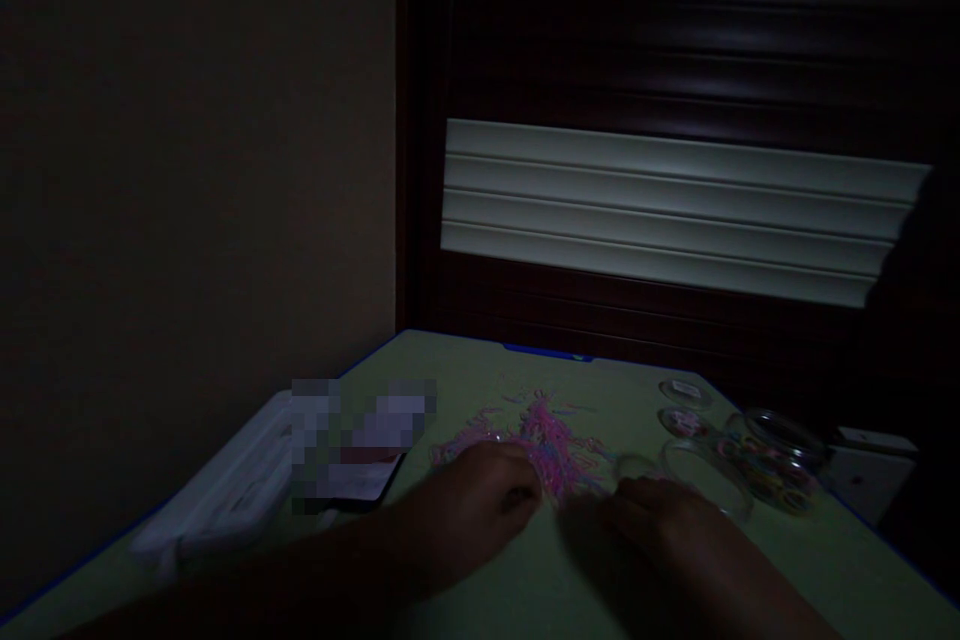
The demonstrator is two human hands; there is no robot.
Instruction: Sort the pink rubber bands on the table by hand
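A heap of small pink and pale loops, like rubber bands, lies on a light green table. My left hand rests at the near edge of the heap, knuckles up, fingers curled down onto the loops. My right hand lies just right of the heap, fingers bent toward the table. The room is dim, so what either hand grips is hidden.
A clear jar lying on its side holds coloured bands at the right, with small round lids behind it. A white case and a dark flat object sit at the left. A wall and dark shutter stand behind.
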